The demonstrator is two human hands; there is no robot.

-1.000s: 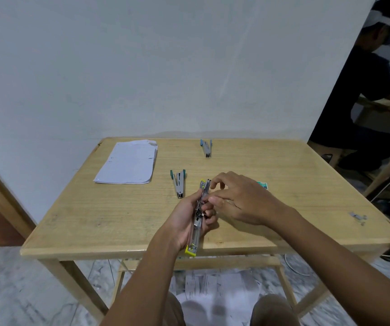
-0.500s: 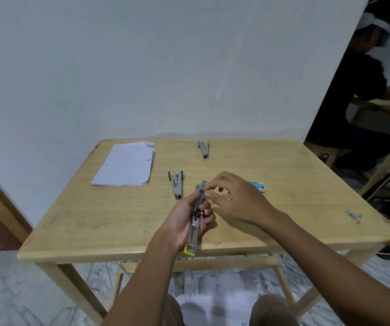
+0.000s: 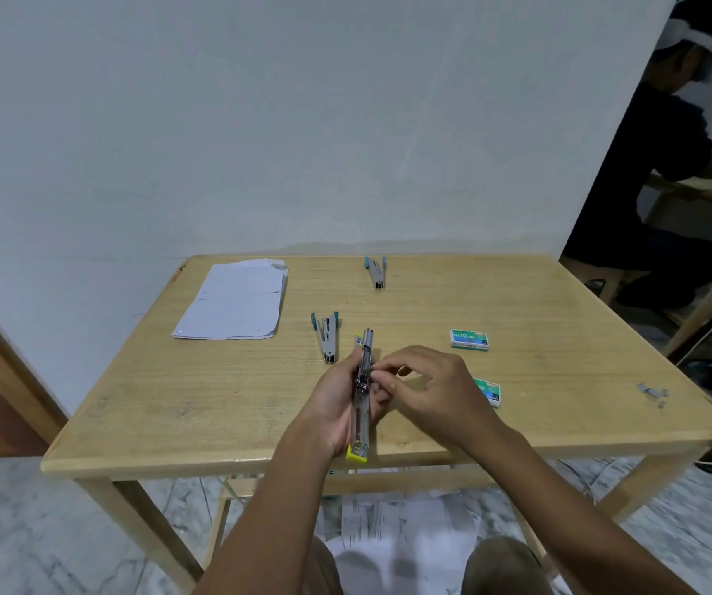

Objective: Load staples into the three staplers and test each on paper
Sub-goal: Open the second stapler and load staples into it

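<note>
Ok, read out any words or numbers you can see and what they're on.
"No.10" on the farther staple box; the rest of its label is blurred.
Print on the nearer staple box, partly behind the right hand: too blurred.
Marks on the paper stack: too small to read.
</note>
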